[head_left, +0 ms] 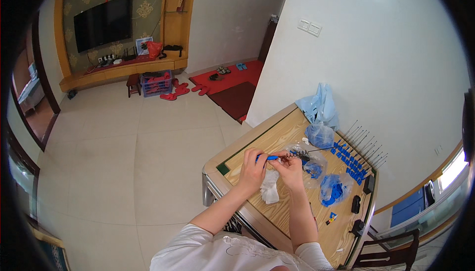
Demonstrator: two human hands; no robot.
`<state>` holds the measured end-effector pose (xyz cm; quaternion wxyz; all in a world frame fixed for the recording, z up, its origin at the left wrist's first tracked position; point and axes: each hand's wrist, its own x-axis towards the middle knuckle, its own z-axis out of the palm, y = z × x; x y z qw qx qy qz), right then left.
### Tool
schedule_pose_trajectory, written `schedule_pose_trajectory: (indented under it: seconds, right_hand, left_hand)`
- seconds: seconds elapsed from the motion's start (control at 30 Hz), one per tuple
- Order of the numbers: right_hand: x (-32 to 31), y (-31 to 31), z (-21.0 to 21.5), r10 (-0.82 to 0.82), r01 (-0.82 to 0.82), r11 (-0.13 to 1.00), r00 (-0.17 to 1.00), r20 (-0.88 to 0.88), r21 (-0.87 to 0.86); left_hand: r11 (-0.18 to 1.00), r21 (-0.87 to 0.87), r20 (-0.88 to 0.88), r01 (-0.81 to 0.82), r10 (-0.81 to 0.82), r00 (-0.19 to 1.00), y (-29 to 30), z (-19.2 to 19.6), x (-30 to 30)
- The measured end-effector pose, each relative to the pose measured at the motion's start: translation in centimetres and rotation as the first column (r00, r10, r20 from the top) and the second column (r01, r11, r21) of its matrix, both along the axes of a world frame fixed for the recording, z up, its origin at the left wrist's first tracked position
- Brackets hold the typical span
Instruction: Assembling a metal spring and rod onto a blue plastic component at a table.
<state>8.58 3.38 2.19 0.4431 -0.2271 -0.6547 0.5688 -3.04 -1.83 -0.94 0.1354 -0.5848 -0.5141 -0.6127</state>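
My left hand [253,168] is closed around a small blue plastic piece [272,158] above the near part of the wooden table. Close beside it, my right hand [290,170] pinches the near end of a thin black rod with a coiled spring section [296,154]. The rod's straight tip points away to the right. The fingers partly hide where the blue piece and the rod meet. A crumpled white tissue [269,188] lies on the table just below the hands. Several blue blocks [350,163] with thin black rods stand in rows at the right.
On the table [262,211], a clear bag [316,168] and another bag with blue parts [335,192] lie right of my hands. A light blue bag [320,104] stands at the wall. Black boxes [357,227] line the right edge, near a dark chair [391,256].
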Motion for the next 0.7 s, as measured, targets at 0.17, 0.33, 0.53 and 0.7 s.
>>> schedule_pose_trajectory:
  seconds: [0.17, 0.33, 0.53, 0.7]
  right_hand:
    - [0.0, 0.5, -0.1, 0.025, -0.026, 0.99, 1.0, 0.009, 0.137]
    - [-0.5, 2.9, -0.7, -0.227, 0.199, 0.955, 0.968, 0.105, 0.221]
    - [-1.7, 6.5, -3.4, -0.409, 0.357, 0.871, 0.907, 0.097, 0.338]
    - [-1.7, 7.7, -8.2, -0.456, 0.229, 0.807, 0.826, 0.33, 0.544]
  left_hand:
    - [1.0, -0.015, 0.002, 0.016, -0.016, 1.0, 0.2, -0.4, -0.4]
    - [0.907, -0.195, 0.357, 0.373, -0.289, 0.888, 0.8, -1.2, -0.9]
    - [0.588, -0.089, 0.793, 0.804, -0.446, 0.415, 1.3, -1.9, -2.5]
    - [0.523, 0.024, 0.846, 0.852, -0.464, 0.261, 1.2, -1.7, -2.8]
